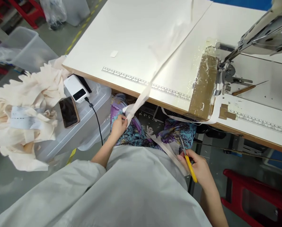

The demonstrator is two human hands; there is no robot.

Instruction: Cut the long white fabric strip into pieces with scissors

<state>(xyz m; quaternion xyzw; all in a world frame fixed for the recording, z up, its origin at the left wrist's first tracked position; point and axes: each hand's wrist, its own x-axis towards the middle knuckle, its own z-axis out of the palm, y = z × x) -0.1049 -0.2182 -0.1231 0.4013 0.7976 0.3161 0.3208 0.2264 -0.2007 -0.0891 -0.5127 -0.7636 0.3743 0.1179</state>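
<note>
My left hand (118, 126) pinches the lower end of a long white fabric strip (164, 60) below the table edge; the strip runs up and away across the white sewing table (136, 34). Low at my lap, my right hand (199, 168) grips yellow-handled thread snips (187, 157), blades pointing up-left, beside a second white strip (166, 151) that lies over my patterned lap and grey garment.
A sewing machine (256, 41) stands at the table's right, with brown tape (203, 86) over the edge. To the left, a clear plastic bin (89, 126) carries a phone (68, 112), a white device (76, 88) with a cable, and cream fabric pieces (25, 110). A red stool (256, 198) sits lower right.
</note>
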